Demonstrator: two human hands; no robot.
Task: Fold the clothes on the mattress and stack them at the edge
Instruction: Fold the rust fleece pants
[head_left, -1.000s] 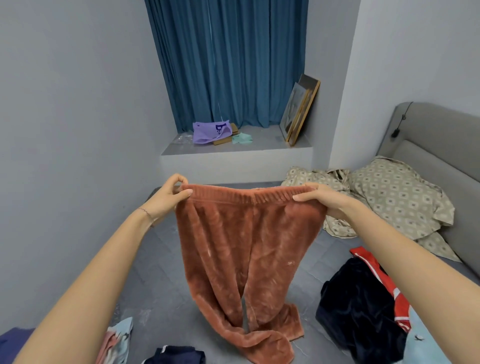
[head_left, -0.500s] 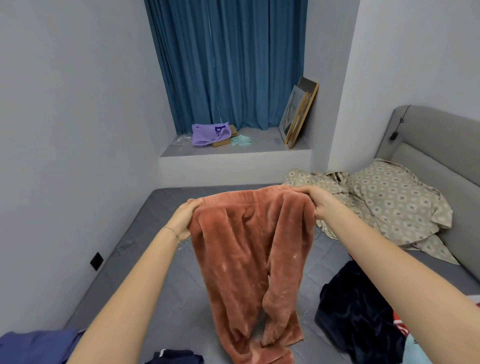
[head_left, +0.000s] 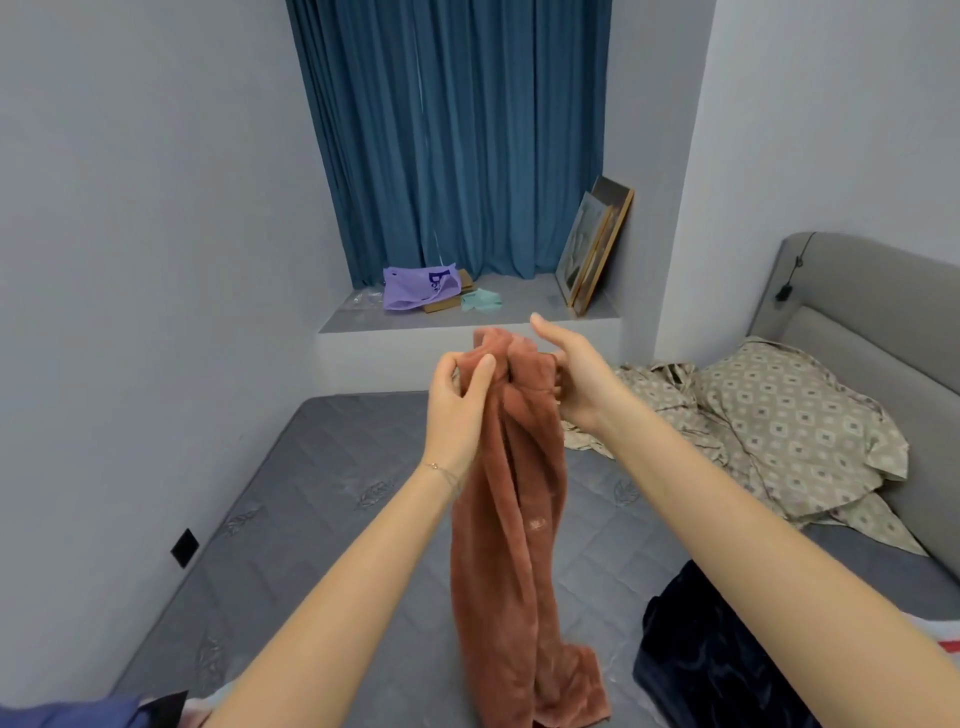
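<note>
Grey quilted mattress fills the floor of this narrow room, running up to a ledge under a blue curtain, and the person stands over it with the rust fleece trousers held up at arm's length. Both hands meet at the waistband, which is doubled on itself. The left hand pinches the near fold between thumb and fingers, and the right hand has its fingers hooked round the far side while its thumb stands clear. From that one high point the trousers drop straight down, long axis vertical, legs together, with the hems just reaching the mattress close to the person's feet. So the whole length lies below and nearer than the grip, and I judge that laying them flat means lowering forward from the top. The right fingertips are buried in the cloth, so how deep that hold goes is unclear. Whether the two legs line up edge to edge cannot be made out, and the hems are clipped by the bottom of the view. A dark navy garment lies to the right, partly behind the right forearm, and no folded stack is in sight.
</note>
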